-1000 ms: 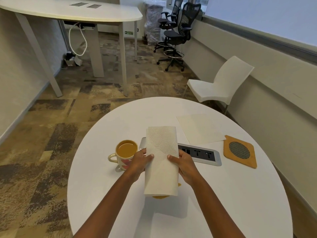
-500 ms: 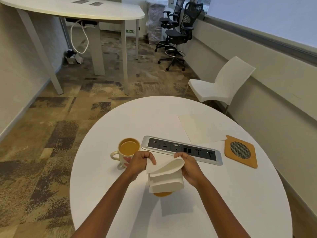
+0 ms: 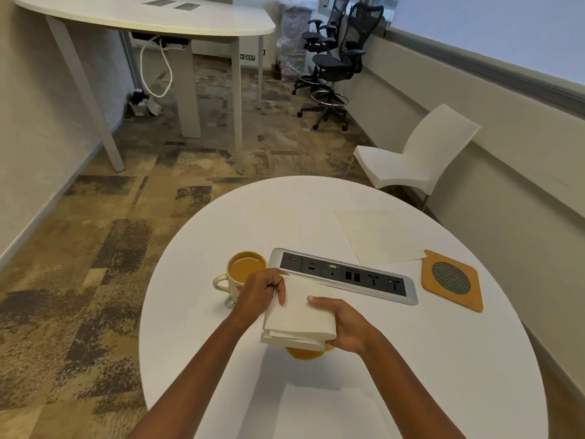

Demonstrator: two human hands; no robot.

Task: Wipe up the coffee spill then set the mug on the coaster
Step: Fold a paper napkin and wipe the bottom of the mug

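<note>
Hands: our left hand (image 3: 261, 291) and right hand (image 3: 345, 324) pinch a folded paper towel (image 3: 299, 315) between them.
Spill: amber puddle (image 3: 305, 352) peeks out under the towel's near edge.
Risk: we judge a careless sweep could knock the full mug (image 3: 243, 274), touching our left knuckles.
Coaster: cork square (image 3: 452, 278), woven centre, well apart to the right.
Towel: soft, quilted, thick layers.

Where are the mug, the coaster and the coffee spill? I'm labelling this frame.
mug (image 3: 247, 268), head view, coffee surface inside.
coaster (image 3: 451, 278), head view, round mesh centre.
coffee spill (image 3: 305, 353), head view, puddle edge showing below the towel.
</note>
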